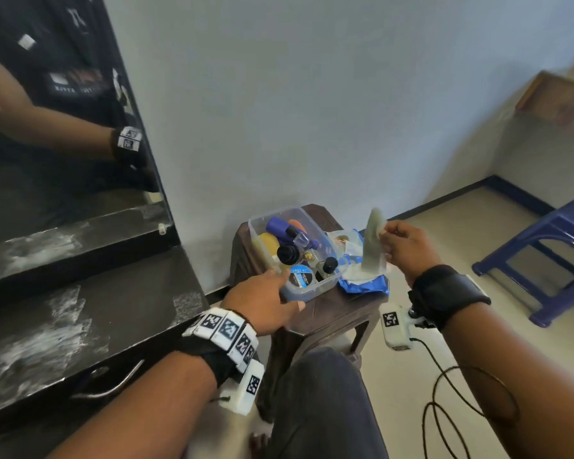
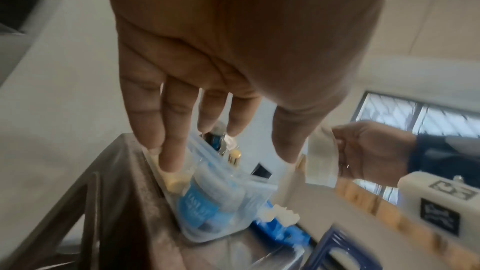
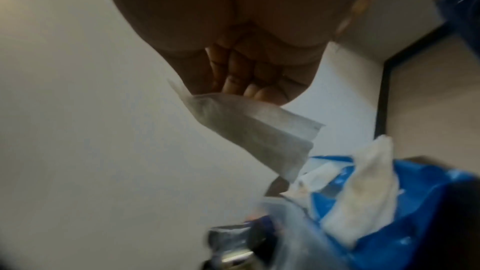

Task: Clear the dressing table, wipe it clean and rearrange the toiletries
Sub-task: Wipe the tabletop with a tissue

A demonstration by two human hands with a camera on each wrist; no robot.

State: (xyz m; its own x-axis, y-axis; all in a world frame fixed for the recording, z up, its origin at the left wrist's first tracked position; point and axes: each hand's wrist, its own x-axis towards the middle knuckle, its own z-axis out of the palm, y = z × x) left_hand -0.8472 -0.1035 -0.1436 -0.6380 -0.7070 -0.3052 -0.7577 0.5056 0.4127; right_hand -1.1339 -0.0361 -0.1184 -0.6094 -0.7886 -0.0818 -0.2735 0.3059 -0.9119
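A clear plastic box (image 1: 314,290) of toiletries stands on a brown stool (image 1: 338,313); it holds a purple bottle (image 1: 279,225), a black-capped bottle (image 1: 287,253) and a blue-labelled tin (image 1: 300,276). My left hand (image 1: 289,289) reaches to the box's near corner with straight fingers and spread thumb, holding nothing; whether it touches is unclear. My right hand (image 1: 385,230) pinches a greyish wet wipe (image 1: 373,240) that hangs above the blue wipes pack (image 1: 362,283). The right wrist view shows the wipe (image 3: 249,128) below curled fingers (image 3: 233,87). The black dressing table (image 1: 113,309) is smeared white.
A mirror (image 1: 47,127) rises behind the dressing table, and a metal drawer handle (image 1: 113,385) sits on its front. A blue stool (image 1: 550,253) stands on the floor at right. A black cable (image 1: 444,409) loops beside my knee (image 1: 318,392).
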